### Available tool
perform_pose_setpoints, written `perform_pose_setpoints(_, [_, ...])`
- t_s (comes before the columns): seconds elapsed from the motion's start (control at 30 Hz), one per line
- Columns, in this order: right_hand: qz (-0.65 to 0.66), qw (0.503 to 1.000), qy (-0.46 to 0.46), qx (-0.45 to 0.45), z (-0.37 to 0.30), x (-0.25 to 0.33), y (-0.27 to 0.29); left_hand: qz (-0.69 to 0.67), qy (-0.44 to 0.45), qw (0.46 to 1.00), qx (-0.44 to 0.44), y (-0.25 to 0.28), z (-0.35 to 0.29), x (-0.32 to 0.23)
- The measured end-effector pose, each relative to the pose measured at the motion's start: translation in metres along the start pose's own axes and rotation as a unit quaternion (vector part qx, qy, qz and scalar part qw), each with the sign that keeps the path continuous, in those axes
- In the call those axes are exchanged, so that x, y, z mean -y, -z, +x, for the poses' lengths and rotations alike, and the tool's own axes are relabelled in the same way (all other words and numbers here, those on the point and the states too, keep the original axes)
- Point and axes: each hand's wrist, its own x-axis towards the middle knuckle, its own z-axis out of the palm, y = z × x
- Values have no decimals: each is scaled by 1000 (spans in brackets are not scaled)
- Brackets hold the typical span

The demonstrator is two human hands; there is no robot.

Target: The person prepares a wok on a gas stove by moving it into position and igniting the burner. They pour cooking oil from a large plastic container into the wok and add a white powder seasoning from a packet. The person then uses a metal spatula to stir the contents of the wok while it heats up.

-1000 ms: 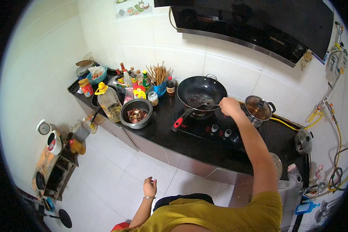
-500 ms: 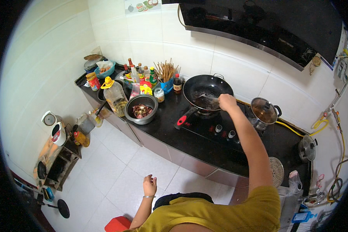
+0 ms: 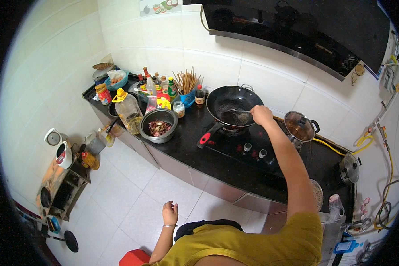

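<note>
My right hand (image 3: 262, 115) reaches over the black wok (image 3: 219, 99) and is closed on a thin metal utensil (image 3: 240, 110), which dips into the wok. The shape of its working end cannot be made out. The wok sits on the cooktop (image 3: 235, 144), its black and red handle (image 3: 209, 134) pointing toward me. My left hand (image 3: 170, 213) hangs low in front of the cabinets, above the floor, holding nothing, with the fingers loosely curled and apart. Left of the wok stands a grey pot (image 3: 159, 138) with pieces of dark reddish food (image 3: 158, 127) inside.
A large oil bottle (image 3: 128, 114) stands by the grey pot. Behind are several sauce bottles (image 3: 158, 83) and a blue holder (image 3: 187, 98) of chopsticks. A glass-lidded pot (image 3: 299, 127) is right of the wok; a range hood (image 3: 275, 44) hangs above.
The view has shifted slightly. My right hand has moved a little within the wok area, and the utensil lies at a slightly different angle. My left hand is practically unchanged.
</note>
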Motion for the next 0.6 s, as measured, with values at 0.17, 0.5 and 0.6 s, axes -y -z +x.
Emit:
perform_pose_setpoints(0.17, [14, 999, -36, -13, 39, 13, -23, -3, 16, 1000, -7, 8, -2, -3])
perform_pose_setpoints(0.5, [-31, 999, 36, 21, 11, -15, 23, 4, 14, 1000, 8, 3, -5, 15])
perform_pose_setpoints(0.6, [-57, 997, 12, 51, -8, -27, 60, -8, -1, 1000, 9, -1, 0, 12])
